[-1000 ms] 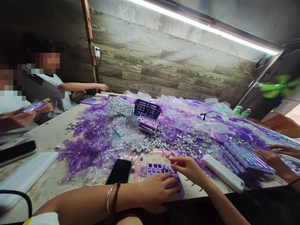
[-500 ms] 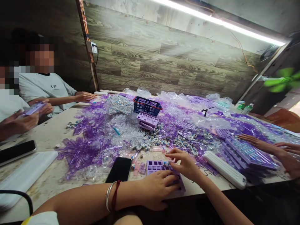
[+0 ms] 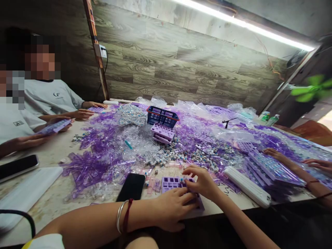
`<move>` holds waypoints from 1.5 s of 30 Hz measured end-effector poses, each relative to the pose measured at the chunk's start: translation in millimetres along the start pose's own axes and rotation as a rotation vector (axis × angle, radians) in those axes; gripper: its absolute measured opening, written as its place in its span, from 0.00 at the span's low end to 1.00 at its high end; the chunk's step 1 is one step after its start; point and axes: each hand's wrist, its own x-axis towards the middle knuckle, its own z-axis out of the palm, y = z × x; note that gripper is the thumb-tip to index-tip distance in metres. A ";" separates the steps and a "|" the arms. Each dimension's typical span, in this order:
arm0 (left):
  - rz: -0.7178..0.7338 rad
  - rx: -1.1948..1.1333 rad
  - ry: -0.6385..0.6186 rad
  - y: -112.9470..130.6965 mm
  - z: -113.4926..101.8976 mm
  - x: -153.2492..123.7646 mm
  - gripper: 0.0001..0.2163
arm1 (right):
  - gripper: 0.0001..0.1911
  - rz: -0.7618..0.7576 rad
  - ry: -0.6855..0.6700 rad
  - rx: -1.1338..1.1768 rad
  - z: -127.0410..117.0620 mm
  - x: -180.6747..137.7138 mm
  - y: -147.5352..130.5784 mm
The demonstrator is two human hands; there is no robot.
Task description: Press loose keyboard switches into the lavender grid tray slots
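Note:
My left hand (image 3: 172, 207) lies on the near edge of a purple tray with square pockets (image 3: 171, 183), fingers curled over it and holding it down. My right hand (image 3: 201, 181) is at the tray's far right part, fingertips pinched together on a small piece I cannot make out. A heap of small grey-blue switch parts (image 3: 192, 157) lies just beyond the tray.
A black phone (image 3: 131, 186) lies left of the tray, a white ribbed bar (image 3: 247, 186) to the right. Purple and clear plastic pieces cover the table, with a blue basket (image 3: 163, 117) and stacked purple trays (image 3: 272, 169). Other people's hands work at the left and right.
My right hand has drawn back slightly from the parts heap down onto the tray. The people on the left have lowered their arms; the hands on the right shifted over the stacked trays.

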 end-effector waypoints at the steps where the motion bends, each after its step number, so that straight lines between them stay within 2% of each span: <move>1: -0.001 -0.002 -0.001 -0.1 0.3 0.0 0.31 | 0.10 -0.007 0.000 -0.006 0.8 0.7 -1.2; 23: -0.020 -0.012 -0.006 0.3 0.7 -0.6 0.30 | 0.08 0.066 -0.068 -0.118 4.3 7.6 -6.8; 29: -0.040 -0.015 -0.033 3.2 -4.1 -0.4 0.34 | 0.09 0.078 -0.208 -0.233 -3.3 20.3 -14.4; 34: -0.037 -0.042 -0.014 2.9 -2.0 -1.3 0.36 | 0.08 0.094 -0.262 -0.463 -9.2 30.0 -25.8; 39: -0.045 -0.041 0.006 2.1 2.5 -2.1 0.36 | 0.11 0.122 -0.358 -0.636 -8.3 38.4 -38.5; 45: -0.030 -0.006 0.009 2.8 2.8 -3.0 0.36 | 0.09 0.165 -0.401 -0.616 -8.5 42.7 -40.9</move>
